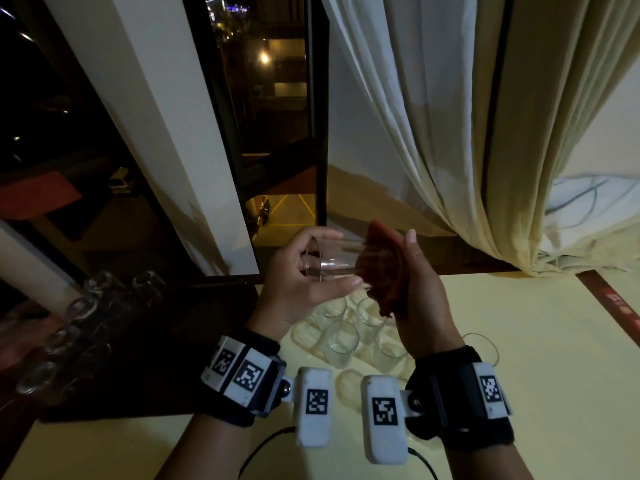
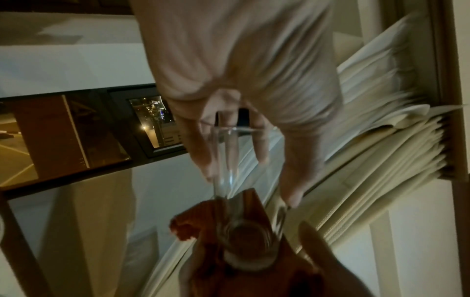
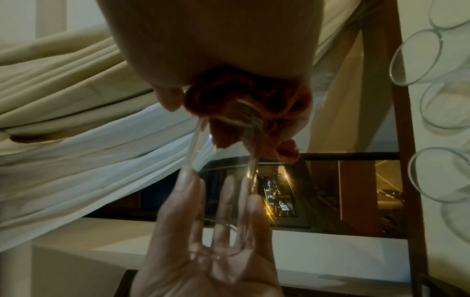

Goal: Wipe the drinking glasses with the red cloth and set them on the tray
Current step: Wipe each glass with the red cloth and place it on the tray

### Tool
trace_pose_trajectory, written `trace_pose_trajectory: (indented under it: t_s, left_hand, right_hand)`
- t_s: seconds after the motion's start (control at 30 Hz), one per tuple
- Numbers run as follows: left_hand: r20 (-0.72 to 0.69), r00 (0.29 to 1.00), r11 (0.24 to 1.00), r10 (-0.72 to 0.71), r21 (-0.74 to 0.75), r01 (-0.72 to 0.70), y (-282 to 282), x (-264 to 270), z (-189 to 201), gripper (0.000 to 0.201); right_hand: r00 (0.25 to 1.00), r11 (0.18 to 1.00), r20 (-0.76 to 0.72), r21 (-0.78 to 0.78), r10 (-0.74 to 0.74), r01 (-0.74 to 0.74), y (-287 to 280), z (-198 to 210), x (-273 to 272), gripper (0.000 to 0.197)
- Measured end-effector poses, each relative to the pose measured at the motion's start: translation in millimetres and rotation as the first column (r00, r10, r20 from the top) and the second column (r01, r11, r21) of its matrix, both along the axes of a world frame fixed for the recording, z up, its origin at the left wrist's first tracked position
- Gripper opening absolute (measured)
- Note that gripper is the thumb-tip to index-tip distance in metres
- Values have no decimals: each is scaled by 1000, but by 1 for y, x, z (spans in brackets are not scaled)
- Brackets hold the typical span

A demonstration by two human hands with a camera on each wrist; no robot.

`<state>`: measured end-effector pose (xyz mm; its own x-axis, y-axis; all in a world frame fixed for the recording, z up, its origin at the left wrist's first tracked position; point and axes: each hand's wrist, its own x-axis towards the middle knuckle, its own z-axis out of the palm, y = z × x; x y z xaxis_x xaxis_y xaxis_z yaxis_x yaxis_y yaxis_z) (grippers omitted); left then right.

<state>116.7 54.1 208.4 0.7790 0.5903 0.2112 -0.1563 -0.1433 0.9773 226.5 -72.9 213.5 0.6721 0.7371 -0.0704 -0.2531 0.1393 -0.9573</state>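
My left hand (image 1: 343, 258) grips a clear drinking glass (image 1: 329, 263) by one end and holds it sideways in the air above the table. The red cloth (image 1: 379, 268) is bunched over the glass's other end, and my right hand (image 1: 398, 258) curls round the cloth with its thumb up. The left wrist view shows the glass (image 2: 226, 160) running from my fingers into the cloth (image 2: 203, 221). From the right wrist, the cloth (image 3: 211, 96) wraps the glass (image 3: 223, 180). A dark tray (image 1: 156, 358) lies at the left with several glasses (image 1: 97, 285) on it.
Several more glasses (image 1: 341, 341) stand on the yellow table (image 1: 519, 375) right below my hands, and one glass (image 1: 485, 344) stands by my right wrist. Behind is an open window (image 1: 277, 133), and a cream curtain (image 1: 450, 133) hangs down to the table's far right.
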Motion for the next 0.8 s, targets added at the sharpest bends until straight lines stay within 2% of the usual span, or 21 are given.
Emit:
trace_pose_trajectory:
  t_s: [0.07, 0.17, 0.33, 0.47, 0.6, 0.73, 0.8]
  left_hand:
    - [-17, 1000, 1000, -15, 7, 16, 2, 0, 2, 63]
    - [-92, 977, 981, -191, 3, 192, 9, -4, 7, 60]
    - [-80, 995, 998, -55, 24, 57, 3, 0, 2, 61]
    - [-116, 969, 975, -219, 12, 222, 8, -6, 8, 62]
    - [-71, 992, 995, -102, 5, 103, 2, -4, 1, 61]
    - [-72, 984, 986, -164, -24, 162, 5, -6, 1, 60]
    - [-50, 990, 991, -131, -25, 130, 5, -5, 0, 59]
  right_hand:
    - [1000, 1000, -10, -11, -7, 6, -1, 1, 1, 54]
    - [997, 999, -64, -4, -40, 40, -3, 0, 3, 57]
    - [993, 995, -64, 11, -95, 96, 0, -2, 1, 63]
    - [989, 996, -129, 53, -70, 77, -1, -6, 5, 58]
    - [989, 994, -121, 67, -79, 88, 3, -3, 5, 60]
    - [978, 993, -193, 79, -73, 90, 2, 0, 6, 58]
    - [984, 995, -164, 63, -65, 76, 2, -1, 5, 60]
